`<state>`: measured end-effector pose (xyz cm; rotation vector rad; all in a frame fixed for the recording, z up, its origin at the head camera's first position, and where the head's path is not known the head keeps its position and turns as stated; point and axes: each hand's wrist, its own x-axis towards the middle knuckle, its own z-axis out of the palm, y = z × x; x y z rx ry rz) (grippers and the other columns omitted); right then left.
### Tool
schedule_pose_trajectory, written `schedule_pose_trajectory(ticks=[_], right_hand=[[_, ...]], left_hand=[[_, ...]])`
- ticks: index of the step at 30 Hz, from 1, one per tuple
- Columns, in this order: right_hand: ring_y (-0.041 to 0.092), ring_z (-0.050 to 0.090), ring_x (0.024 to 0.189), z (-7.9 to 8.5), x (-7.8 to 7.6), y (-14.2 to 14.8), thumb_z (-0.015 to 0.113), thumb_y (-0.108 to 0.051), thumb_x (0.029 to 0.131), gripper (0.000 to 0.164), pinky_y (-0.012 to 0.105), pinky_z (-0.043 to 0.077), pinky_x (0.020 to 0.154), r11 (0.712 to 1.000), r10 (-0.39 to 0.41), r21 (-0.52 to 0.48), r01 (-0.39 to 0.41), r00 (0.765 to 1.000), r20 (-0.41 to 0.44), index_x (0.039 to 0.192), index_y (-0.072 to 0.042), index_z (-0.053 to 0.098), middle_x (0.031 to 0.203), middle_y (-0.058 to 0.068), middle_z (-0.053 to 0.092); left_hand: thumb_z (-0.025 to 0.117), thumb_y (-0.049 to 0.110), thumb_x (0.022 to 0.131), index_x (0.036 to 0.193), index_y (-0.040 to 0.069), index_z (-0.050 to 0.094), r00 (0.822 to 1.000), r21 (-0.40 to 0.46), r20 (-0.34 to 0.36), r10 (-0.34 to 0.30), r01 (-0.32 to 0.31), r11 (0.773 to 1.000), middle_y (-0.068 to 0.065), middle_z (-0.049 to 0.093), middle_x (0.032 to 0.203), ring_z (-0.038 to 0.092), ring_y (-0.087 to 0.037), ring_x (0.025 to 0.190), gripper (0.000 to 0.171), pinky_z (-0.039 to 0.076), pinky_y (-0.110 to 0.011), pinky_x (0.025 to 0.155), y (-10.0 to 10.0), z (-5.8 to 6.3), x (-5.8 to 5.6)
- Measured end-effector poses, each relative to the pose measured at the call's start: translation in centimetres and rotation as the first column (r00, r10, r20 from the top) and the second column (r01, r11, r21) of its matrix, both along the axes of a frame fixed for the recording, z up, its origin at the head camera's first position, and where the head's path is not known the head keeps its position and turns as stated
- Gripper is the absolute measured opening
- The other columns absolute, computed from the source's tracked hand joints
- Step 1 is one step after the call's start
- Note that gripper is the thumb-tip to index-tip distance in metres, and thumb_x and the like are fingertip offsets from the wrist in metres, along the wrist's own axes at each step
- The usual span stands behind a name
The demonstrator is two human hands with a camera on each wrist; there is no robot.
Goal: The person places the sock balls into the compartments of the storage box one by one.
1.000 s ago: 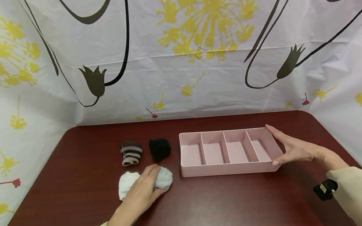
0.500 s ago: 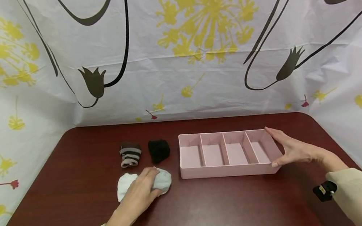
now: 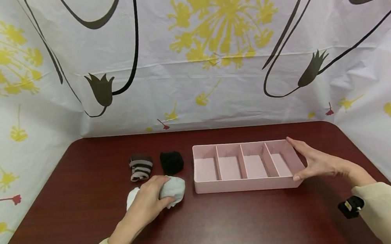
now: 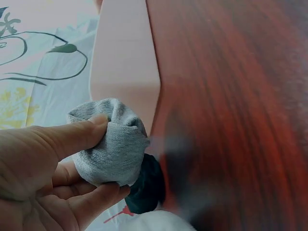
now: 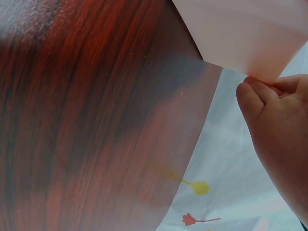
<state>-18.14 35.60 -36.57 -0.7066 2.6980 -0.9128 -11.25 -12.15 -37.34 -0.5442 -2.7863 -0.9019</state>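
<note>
My left hand pinches a balled light grey sock between thumb and fingers, seemingly just off the table. Close up in the left wrist view, the thumb presses the grey sock near its folded opening. A white balled sock lies under that hand, partly hidden. Behind it sit a brown-and-grey striped sock and a black balled sock. Across the right end of a pink box with dividers, my right hand holds on, thumb at the front corner, fingertips at the back one.
A dark red wood-grain table bears everything. Patterned white sheeting rises behind it and along both sides. The box's several compartments face up and hold nothing.
Over the last half second my left hand has lifted slightly, with the grey sock raised and tilted in its grip. The right hand and the box stay put.
</note>
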Motion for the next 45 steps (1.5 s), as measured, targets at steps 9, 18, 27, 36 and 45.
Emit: schedule_pose_trajectory(ticks=[9, 18, 27, 36, 45], right_hand=[[0.049, 0.018, 0.128, 0.3, -0.3, 0.2, 0.082, -0.015, 0.064, 0.118, 0.070, 0.025, 0.091, 1.000, 0.015, 0.005, -0.015, 1.000, 0.016, 0.149, 0.003, 0.003, 0.146, 0.033, 0.012], [0.047, 0.022, 0.125, 0.2, -0.1, 0.2, 0.082, -0.015, 0.064, 0.116, 0.071, 0.027, 0.089, 1.000, 0.010, 0.003, -0.010, 1.000, 0.013, 0.148, 0.005, 0.004, 0.145, 0.032, 0.014], [0.046, 0.021, 0.124, 0.1, 0.0, 0.2, 0.082, -0.019, 0.065, 0.116, 0.070, 0.027, 0.091, 1.000, -0.006, 0.019, 0.006, 1.000, 0.002, 0.148, 0.003, 0.006, 0.145, 0.032, 0.015], [0.047, 0.022, 0.124, 0.1, 0.1, 0.1, 0.082, -0.019, 0.065, 0.115, 0.070, 0.027, 0.090, 1.000, 0.002, 0.020, -0.002, 1.000, -0.005, 0.149, 0.003, 0.006, 0.145, 0.033, 0.015], [0.048, 0.022, 0.126, 0.2, -0.1, -0.1, 0.083, -0.020, 0.065, 0.115, 0.069, 0.027, 0.091, 1.000, 0.005, 0.024, -0.004, 1.000, -0.014, 0.148, 0.005, 0.007, 0.145, 0.033, 0.016]], left_hand=[[0.079, 0.010, 0.074, 0.109, 0.001, 0.064, 1.000, 0.061, -0.010, -0.013, 0.014, 0.998, -0.010, 0.064, 0.107, 0.060, -0.020, 0.091, 0.039, 0.051, -0.034, 0.073, 0.3, 1.1, -0.9], [0.077, 0.013, 0.077, 0.113, 0.001, 0.063, 0.998, 0.094, 0.000, -0.061, 0.061, 0.994, -0.011, 0.063, 0.111, 0.060, -0.021, 0.094, 0.041, 0.050, -0.035, 0.076, 2.3, 3.0, -2.6], [0.079, 0.017, 0.075, 0.110, 0.004, 0.065, 0.997, 0.124, 0.002, -0.076, 0.075, 0.989, -0.007, 0.065, 0.103, 0.060, -0.017, 0.089, 0.041, 0.049, -0.033, 0.074, 5.0, 4.1, -4.3], [0.076, 0.015, 0.078, 0.115, 0.004, 0.062, 0.994, 0.126, 0.042, -0.103, 0.097, 0.987, -0.009, 0.064, 0.110, 0.059, -0.020, 0.093, 0.041, 0.050, -0.035, 0.077, 6.8, 3.6, -5.6], [0.076, 0.014, 0.078, 0.113, 0.004, 0.063, 0.995, 0.096, 0.038, -0.096, 0.092, 0.991, -0.011, 0.064, 0.111, 0.060, -0.022, 0.093, 0.038, 0.050, -0.037, 0.078, 7.5, 3.2, -5.8]])
